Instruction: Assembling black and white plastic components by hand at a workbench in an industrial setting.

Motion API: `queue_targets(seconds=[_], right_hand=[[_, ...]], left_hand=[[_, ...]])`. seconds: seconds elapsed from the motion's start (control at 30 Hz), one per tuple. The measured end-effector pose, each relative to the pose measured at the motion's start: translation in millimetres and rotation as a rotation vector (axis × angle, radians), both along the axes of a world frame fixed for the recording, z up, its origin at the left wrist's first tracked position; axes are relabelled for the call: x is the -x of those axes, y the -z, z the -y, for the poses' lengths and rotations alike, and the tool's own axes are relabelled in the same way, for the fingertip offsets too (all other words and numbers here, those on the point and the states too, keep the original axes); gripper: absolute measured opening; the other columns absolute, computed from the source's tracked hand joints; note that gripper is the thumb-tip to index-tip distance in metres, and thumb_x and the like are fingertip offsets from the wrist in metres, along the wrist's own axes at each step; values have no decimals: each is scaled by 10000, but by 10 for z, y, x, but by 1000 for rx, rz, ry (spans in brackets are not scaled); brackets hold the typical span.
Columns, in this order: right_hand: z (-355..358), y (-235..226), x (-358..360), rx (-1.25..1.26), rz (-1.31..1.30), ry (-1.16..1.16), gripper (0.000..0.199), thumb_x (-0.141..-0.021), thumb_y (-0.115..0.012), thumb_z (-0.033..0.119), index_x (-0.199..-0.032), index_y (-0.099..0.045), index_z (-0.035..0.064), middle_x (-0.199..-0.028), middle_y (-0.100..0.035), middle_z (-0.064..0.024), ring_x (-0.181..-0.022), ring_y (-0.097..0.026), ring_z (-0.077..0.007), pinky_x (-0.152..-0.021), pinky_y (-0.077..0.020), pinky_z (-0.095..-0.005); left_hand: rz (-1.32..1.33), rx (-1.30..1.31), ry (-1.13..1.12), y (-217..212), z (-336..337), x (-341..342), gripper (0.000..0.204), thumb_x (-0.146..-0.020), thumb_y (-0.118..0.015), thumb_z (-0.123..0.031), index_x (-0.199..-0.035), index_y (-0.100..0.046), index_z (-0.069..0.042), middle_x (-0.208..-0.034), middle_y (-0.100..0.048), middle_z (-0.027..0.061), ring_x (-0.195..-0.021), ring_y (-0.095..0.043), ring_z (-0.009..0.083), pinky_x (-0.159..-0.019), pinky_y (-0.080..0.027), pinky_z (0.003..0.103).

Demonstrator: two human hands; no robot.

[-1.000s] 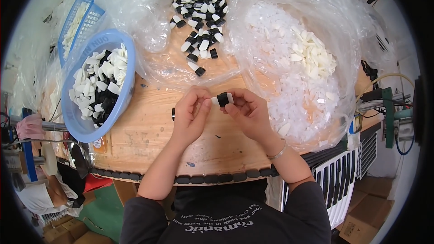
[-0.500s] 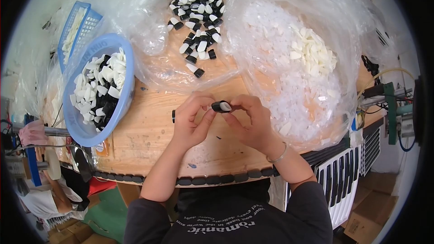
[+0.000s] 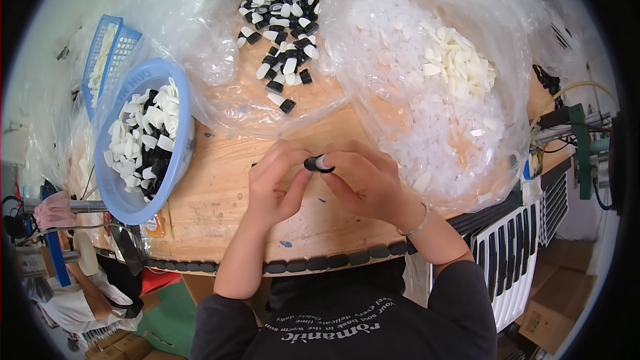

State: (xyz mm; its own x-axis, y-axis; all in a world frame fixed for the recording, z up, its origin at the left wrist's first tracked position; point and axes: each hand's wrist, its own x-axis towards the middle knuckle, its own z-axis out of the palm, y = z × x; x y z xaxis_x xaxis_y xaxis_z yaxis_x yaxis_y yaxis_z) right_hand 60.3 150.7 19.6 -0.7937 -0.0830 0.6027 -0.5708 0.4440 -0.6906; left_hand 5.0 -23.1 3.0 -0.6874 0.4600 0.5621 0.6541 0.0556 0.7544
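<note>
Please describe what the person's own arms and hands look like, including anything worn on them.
The left hand and right hand are both ungloved. The forearms are uncovered below short, dark sleeves. A thin, light, metallic-looking band circles the right wrist; none shows on the left.

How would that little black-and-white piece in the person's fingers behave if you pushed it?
The little piece is probably light, being small enough for the left hand and right hand to pinch. It looks stiff: similar pieces in the pile lie heaped without visible sagging. Its black part seems rounded, so it might rock.
</note>
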Motion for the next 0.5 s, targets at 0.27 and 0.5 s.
queue_targets(seconds=[0.27,0.5], right_hand=[[-23,-32,-8,136,-12,-59,296,-723,-691,-71,-988,-609,32,-918,-674,-124,-753,-669,-256,-650,-549,-295],[-74,-44,0,-132,-162,-73,265,-744,-695,-32,-988,-610,26,-976,-660,-130,-808,-668,-273,-672,-551,-326]], left_hand=[[91,-186,46,65,-34,-67,152,-757,-621,108,-891,-606,39,-895,-634,161,-793,-615,258,-718,-493,301],[18,-74,65,49,-17,-36,229,-690,-618,124,-901,-592,39,-889,-620,155,-775,-599,272,-692,-489,307]])
